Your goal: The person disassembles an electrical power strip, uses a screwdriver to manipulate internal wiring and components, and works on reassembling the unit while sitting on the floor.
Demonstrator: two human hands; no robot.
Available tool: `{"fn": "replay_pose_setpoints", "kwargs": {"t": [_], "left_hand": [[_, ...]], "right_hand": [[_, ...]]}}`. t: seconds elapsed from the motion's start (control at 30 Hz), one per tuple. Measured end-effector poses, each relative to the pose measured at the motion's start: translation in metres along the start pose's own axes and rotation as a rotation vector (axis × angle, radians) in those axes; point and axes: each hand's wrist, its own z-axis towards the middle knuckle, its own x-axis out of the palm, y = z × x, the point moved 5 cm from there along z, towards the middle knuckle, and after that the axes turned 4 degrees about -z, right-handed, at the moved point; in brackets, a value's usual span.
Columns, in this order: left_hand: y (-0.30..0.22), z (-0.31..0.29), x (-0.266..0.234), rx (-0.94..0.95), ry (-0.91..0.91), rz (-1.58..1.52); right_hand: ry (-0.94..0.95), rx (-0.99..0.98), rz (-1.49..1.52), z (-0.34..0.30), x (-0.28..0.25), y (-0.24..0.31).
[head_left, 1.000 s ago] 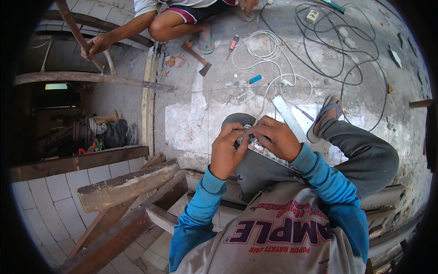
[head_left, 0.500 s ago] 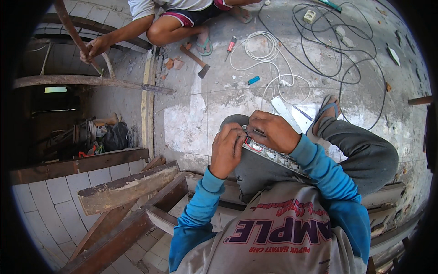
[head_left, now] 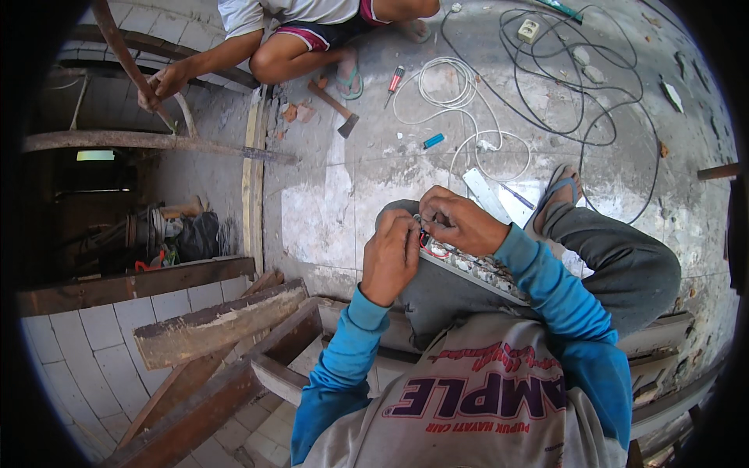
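Note:
Across my thigh lies a long, narrow open housing point(head_left: 476, 270), pale at its edge, which looks like an opened power strip. Red and black wires point(head_left: 426, 241) show at its far left end. My left hand point(head_left: 391, 256) is closed at that end, thumb and fingers pinched together. Against it, my right hand point(head_left: 466, 223) pinches from the other side, its fingertips nearly meeting the left's. What sits between the fingertips is too small and hidden to name. On the floor just beyond lie a flat white strip point(head_left: 485, 195) and a screwdriver point(head_left: 518, 196).
A white cable coil point(head_left: 446, 101), a red-handled screwdriver point(head_left: 395, 81), a blue lighter-like object point(head_left: 434, 140) and a hatchet point(head_left: 334, 109) lie ahead. Black cable point(head_left: 581, 117) spreads at far right. Another person's hand point(head_left: 162, 82) grips a pole. Wooden beams point(head_left: 222, 324) stand at my left.
My right hand has shifted slightly left, its fingers drawn closer into a pinch. The housing has tilted a little, with its near edge showing more. The other person has barely moved.

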Motion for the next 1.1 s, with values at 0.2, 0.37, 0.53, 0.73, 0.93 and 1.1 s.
{"fn": "replay_pose_setpoints", "kwargs": {"t": [0.2,0.37,0.53,0.73,0.93,1.1], "left_hand": [[0.000,0.004,0.000,0.036,-0.042,-0.004],[0.004,0.004,-0.002,0.012,-0.061,-0.064],[0.015,-0.009,0.000,-0.001,-0.123,-0.165],[0.000,-0.030,0.006,0.149,-0.268,0.042],[-0.011,-0.034,0.005,0.137,-0.273,0.222],[-0.010,-0.040,0.011,0.083,-0.277,0.228]], "right_hand": [[-0.013,0.124,0.114,0.000,0.006,-0.009],[-0.036,0.124,0.131,-0.002,0.006,-0.010],[-0.039,0.128,0.135,-0.003,0.005,-0.008],[-0.017,0.124,0.161,-0.003,0.003,-0.008],[-0.016,0.150,0.178,-0.002,0.003,-0.005],[-0.024,0.147,0.188,-0.004,0.002,-0.001]]}}
